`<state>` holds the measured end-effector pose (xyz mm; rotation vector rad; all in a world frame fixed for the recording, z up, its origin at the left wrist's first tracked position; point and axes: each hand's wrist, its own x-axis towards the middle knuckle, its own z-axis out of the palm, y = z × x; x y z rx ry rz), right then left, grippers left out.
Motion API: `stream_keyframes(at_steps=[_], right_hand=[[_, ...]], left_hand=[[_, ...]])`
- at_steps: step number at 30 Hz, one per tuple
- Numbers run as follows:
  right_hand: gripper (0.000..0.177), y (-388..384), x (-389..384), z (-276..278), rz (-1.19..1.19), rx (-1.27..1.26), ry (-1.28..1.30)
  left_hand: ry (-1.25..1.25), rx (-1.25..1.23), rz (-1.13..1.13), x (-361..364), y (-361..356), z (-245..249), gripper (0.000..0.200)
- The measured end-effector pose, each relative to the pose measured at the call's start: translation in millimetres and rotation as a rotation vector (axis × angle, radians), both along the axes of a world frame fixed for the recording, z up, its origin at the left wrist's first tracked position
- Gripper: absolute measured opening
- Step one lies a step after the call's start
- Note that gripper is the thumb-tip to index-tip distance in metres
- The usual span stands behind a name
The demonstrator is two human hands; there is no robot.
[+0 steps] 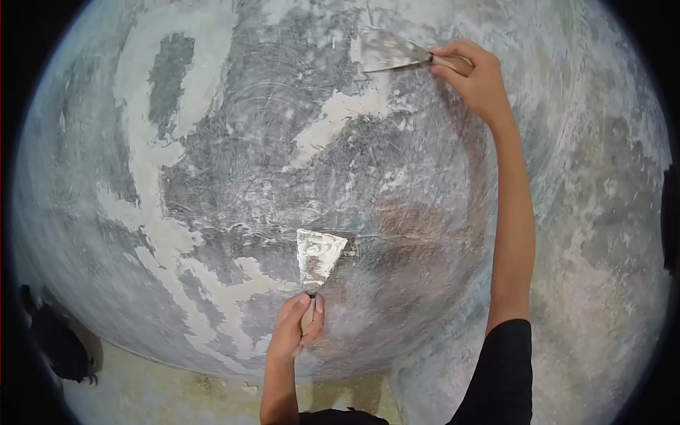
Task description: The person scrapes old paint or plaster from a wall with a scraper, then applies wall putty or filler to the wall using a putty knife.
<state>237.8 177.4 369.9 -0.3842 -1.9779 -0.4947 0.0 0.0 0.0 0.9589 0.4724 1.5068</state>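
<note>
A large rounded grey surface [248, 142] fills most of the head view, with pale patches of plaster-like paste [152, 177] on its left and upper middle. My right hand [476, 78] is closed round the wooden handle of a wide scraper [393, 51], whose blade lies flat against the upper part of the surface, beside a white patch. Lower down, my left hand [297, 326] grips the handle of a second scraper [321, 258]. That blade points upward and is coated with white paste.
A dark object [60, 343] is at the lower left, beside the rounded surface. Stained, yellowish floor [156, 393] shows along the bottom. On the right is another mottled grey surface [595, 283].
</note>
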Motion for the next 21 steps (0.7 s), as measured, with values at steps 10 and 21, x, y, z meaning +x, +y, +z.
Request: stream_keyframes(at_steps=[10,21], right_hand=[[0.022,-50,79,-227,0.063,-0.281,0.652],[0.049,-224,40,-578,0.228,-1.576,1.177]], left_hand=[[-0.070,-0.005,0.196,-40,-30,-11,0.038],[0.407,0.346,0.209,-83,13,165,0.037]])
